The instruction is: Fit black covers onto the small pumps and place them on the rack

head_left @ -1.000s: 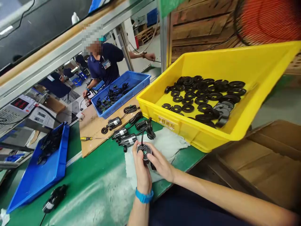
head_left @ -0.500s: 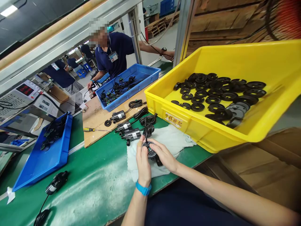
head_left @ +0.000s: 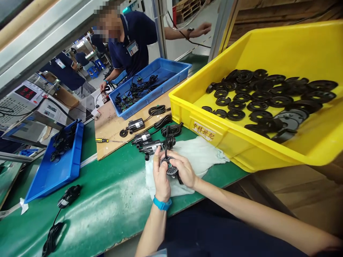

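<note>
Both hands are keeping their hold on the round black pump part (head_left: 169,167), just above the white cloth (head_left: 203,155) near the front edge of the green surface (head_left: 107,210). The left hand (head_left: 161,177) is wrapping the part's side with its thumb pressing the rim. The right hand (head_left: 185,173) is curling in from 3 o'clock, fingers closed on the part. Over the last second the right fingers have been creeping further across the round face, so less of it is showing than before. The part itself has not left the cloth area, so the work on it is probably being carried on, not finished. Its cable (head_left: 166,142) is running up toward 12 o'clock into a coil.

At 11 o'clock from the hands, finished-looking pumps (head_left: 150,146) are lying side by side, with a screwdriver (head_left: 103,140) further out at 10 o'clock. At 2 o'clock the yellow bin (head_left: 214,134) is sitting tilted, holding black discs (head_left: 257,103). Beyond, at 12 o'clock, a co-worker (head_left: 135,39) is standing behind a blue tray (head_left: 150,105), one arm stretched out sideways as before.
</note>
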### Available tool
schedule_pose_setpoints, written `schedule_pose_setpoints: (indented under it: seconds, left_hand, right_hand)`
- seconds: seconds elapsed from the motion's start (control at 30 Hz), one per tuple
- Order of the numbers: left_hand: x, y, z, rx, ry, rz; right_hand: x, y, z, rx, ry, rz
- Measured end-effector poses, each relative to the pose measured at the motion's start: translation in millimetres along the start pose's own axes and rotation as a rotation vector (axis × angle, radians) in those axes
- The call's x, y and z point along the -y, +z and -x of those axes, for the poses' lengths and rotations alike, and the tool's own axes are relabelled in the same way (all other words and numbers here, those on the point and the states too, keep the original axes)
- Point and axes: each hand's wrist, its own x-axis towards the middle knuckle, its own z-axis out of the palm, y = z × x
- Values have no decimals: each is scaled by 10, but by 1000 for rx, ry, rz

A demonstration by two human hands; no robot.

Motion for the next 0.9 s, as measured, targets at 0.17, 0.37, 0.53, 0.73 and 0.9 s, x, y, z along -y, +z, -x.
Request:
schedule_pose_setpoints:
  seconds: [0.17,0.37,0.53,0.73,0.9]
  left_hand:
    - [-77,-48,-6,119,34,-46]
    - [-119,-55,22,178,60,-122]
    - [-141,11,20,94,77,-100]
    - [-92,-19,14,180,103,-111]
    - [10,-13,40,169,154,-227]
  right_hand:
    - [9,-17,-27,-7,-4,10]
    - [-7,-44,-25,17,-28,21]
    - [-8,-32,-36,26,-10,-21]
    - [27,-61,-97,-10,-9,-31]
    - [-43,-151,-114,-19,-15,-10]
